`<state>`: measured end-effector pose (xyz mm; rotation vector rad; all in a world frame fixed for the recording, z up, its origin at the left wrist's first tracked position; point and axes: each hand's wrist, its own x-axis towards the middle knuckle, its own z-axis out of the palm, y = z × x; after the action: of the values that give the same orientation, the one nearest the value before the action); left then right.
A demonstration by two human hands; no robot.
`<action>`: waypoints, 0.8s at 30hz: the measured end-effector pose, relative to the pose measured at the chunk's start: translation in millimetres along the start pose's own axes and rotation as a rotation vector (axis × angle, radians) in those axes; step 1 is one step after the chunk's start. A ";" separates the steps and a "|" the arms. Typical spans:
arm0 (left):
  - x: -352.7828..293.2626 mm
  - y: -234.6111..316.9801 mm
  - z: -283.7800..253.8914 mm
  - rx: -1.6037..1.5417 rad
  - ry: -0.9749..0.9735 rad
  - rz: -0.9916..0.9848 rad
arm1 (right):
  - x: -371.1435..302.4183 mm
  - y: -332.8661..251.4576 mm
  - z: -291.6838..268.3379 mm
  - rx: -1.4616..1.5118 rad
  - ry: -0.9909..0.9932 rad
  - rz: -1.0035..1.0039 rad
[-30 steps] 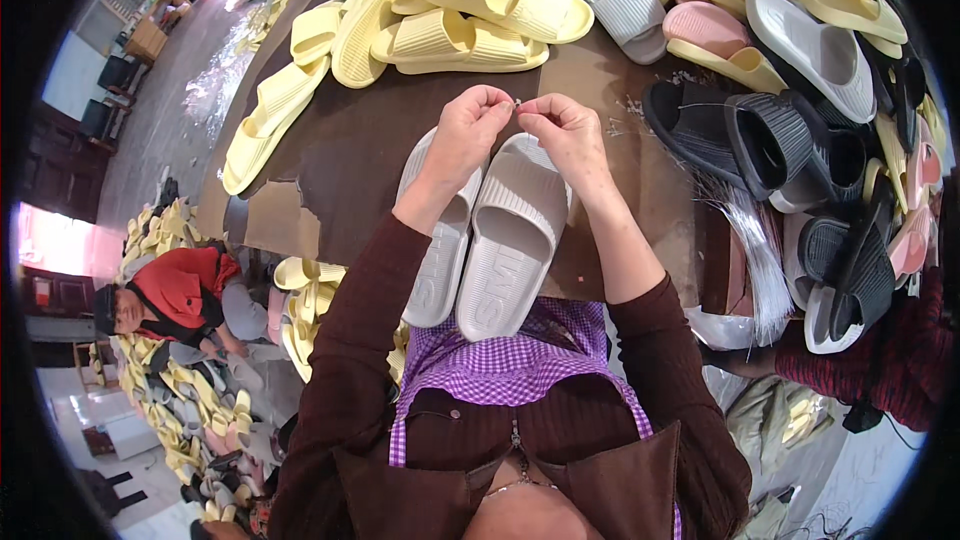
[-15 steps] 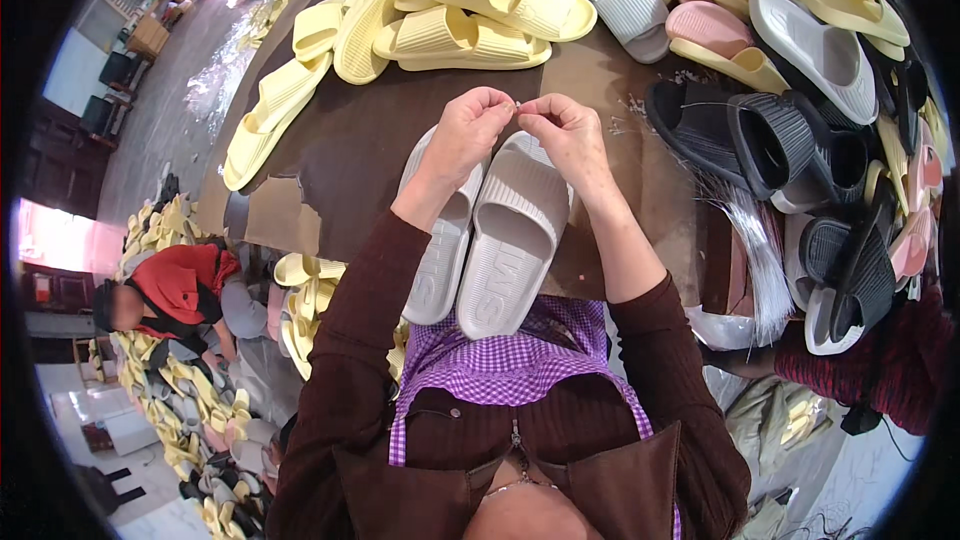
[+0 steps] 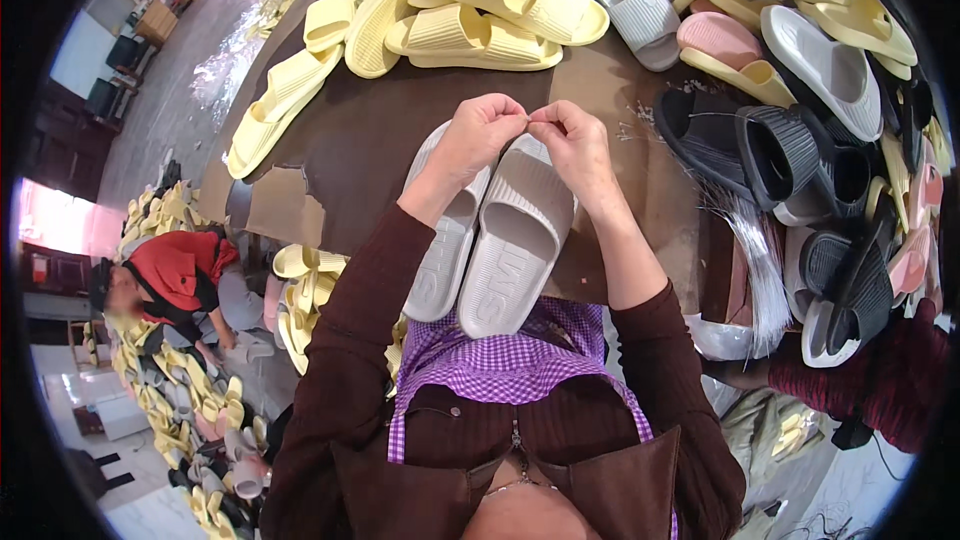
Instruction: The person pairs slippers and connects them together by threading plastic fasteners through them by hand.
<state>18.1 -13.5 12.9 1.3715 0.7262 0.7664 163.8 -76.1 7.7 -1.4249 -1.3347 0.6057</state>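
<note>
Two grey slide sandals lie side by side at the near edge of the table, toes toward me: a left one [image 3: 432, 275] and a right one [image 3: 512, 255]. Above their far ends, my left hand [image 3: 478, 138] and my right hand [image 3: 577, 152] meet, thumb and forefinger pinched on each. The fingertips touch or nearly touch. Whatever sits between them is too small to make out. My left wrist partly covers the left sandal, while my right hand overlaps the far edge of the right one.
Yellow slides [image 3: 500, 35] are piled at the far side. Black slides [image 3: 775, 150] and a bundle of clear thin strands [image 3: 757, 270] lie on the right. A person in a red vest [image 3: 185, 265] bends over heaped slides at left. Another person's dark red sleeve [image 3: 860, 380] shows at right.
My pinched fingertips have drawn closer together above the sandals. The view has shifted slightly. At left, the person's hand now reaches to a grey slide.
</note>
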 end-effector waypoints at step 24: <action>-225.0 -48.2 -94.8 0.507 0.365 -0.355 | -174.7 -16.3 -77.0 0.124 -0.621 0.502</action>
<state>-185.1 -147.1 -39.9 1.5023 1.4857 0.5695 181.3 -266.7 -1.3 -1.5370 -1.3620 1.5322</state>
